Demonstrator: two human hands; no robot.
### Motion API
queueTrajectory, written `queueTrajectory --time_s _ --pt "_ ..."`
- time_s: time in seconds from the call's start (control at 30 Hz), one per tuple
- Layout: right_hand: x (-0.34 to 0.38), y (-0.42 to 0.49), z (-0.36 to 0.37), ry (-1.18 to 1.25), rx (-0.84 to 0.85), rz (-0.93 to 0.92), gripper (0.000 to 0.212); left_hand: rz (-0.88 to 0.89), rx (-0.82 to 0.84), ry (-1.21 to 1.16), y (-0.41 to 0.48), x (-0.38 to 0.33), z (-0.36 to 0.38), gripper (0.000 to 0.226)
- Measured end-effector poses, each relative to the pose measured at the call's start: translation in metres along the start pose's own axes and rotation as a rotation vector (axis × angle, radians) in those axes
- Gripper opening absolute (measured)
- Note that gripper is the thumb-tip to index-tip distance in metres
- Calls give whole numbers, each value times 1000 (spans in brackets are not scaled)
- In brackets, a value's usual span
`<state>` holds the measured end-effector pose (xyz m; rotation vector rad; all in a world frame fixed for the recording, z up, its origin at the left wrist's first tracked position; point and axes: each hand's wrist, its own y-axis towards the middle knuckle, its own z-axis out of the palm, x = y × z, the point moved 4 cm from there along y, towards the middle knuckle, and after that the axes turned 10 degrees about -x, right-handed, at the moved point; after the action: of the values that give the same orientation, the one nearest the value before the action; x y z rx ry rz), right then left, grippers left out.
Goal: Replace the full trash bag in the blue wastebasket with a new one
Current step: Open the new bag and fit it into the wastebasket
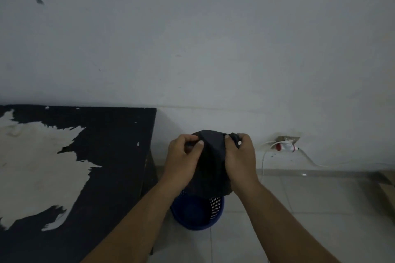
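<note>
Black trash bag held up over a blue wastebasket that stands on the pale tiled floor, near the foot of a white wall. A person's two bare hands grip the bag at its top edge, one at each side, with the dark plastic stretched between them. The left hand pinches a fold of the bag between thumb and curled fingers. The right hand does the same at the right corner, where a small bunched tuft of plastic pokes out above its knuckles.

The bag hangs down between the forearms and hides the far rim of the wastebasket; whether its lower end touches the basket cannot be told. The near part of the basket shows below it: a round blue tub with a perforated side wall and its blue inside in view.

Just left of the basket stands a black table, its top badly peeled so that a large pale patch shows through the dark coating. Its right edge runs close beside the left forearm.

On the right, low on the wall, a red-and-white plug sits in a socket, well apart from the basket. A thin white cable drops from it toward the floor. The light is dim, and what the bag holds cannot be made out.
</note>
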<state>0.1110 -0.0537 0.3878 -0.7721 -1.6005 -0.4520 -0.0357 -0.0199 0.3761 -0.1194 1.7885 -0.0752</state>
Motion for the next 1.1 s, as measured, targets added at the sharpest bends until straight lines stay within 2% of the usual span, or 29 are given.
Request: queueTrajectory --time_s 0.07,0.13,0.23,0.33,0.4,0.47,0.53,0.63,0.77,0.93,1.1 --pt "-3 18 1 147 137 173 9 70 -8 92 0 -9 23 18" --pt "-3 31 1 263 255 290 11 34 19 52 0 -17 41 19" --pt "-5 42 4 431 416 416 27 5 6 -70 -1 -23 54 18" --pt "-10 47 11 471 501 513 39 75 -55 19 5 -21 53 13" --pt "-14 50 16 415 511 473 33 67 -64 25 9 -15 50 18" --pt "-14 50 19 373 517 428 24 -8 -89 -37 13 -8 45 35" --pt "-9 48 22 355 519 412 22 -83 -102 -87 15 -3 40 42" --pt "-6 51 25 276 460 357 23 -190 -90 -167 22 7 35 40" --pt "-2 57 28 172 320 199 14 -164 -112 -205 30 5 22 34" --pt "7 59 21 -368 145 -406 13 -186 -211 -326 44 7 -7 26" --pt "-9 56 26 -731 193 -441 13 -275 -168 -442 49 10 -22 24"
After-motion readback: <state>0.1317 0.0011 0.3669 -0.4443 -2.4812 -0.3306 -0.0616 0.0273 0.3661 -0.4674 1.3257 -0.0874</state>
